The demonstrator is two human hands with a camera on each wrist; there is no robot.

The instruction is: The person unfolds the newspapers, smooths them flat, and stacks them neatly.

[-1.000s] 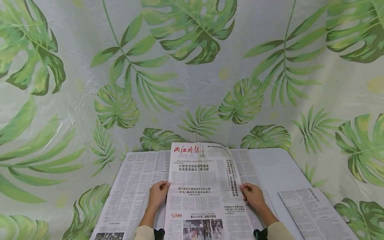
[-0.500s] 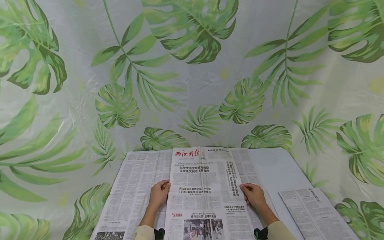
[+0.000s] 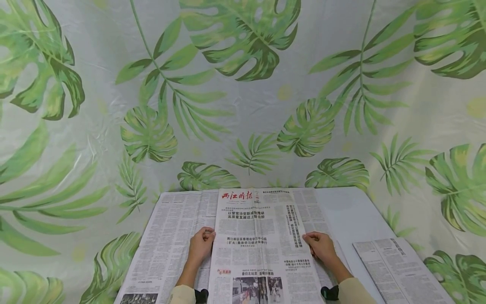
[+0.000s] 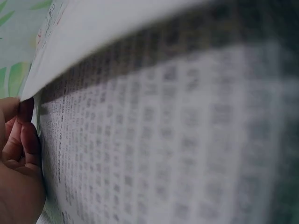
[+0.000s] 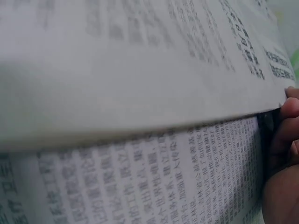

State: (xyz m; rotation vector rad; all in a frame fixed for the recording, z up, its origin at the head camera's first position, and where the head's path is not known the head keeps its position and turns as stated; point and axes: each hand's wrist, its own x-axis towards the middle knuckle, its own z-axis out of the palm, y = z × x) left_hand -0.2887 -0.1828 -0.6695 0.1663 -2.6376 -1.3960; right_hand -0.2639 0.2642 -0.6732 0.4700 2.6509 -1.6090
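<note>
A newspaper (image 3: 243,228) with a red masthead and a photo near its lower part lies between both hands in the head view. My left hand (image 3: 201,245) pinches its left edge between thumb and fingers. On the opposite side, my right hand (image 3: 320,247) pinches the right edge at about the same height. In the left wrist view, the sheet's edge (image 4: 103,37) rises above the printed page beneath, and the fingertips meet it at far left. The right wrist view shows the raised edge (image 5: 140,112) above another printed page, with thumb and fingers on it at right.
Other newspaper sheets (image 3: 167,236) are spread under the held one, on a white table (image 3: 341,211). A folded newspaper (image 3: 398,270) lies at the right. Behind the table hangs a leaf-patterned curtain (image 3: 243,105).
The newspaper's far edge has come down and slightly toward me, so the sheet lies flatter over the pages below. Both hands keep their grip with hardly any movement.
</note>
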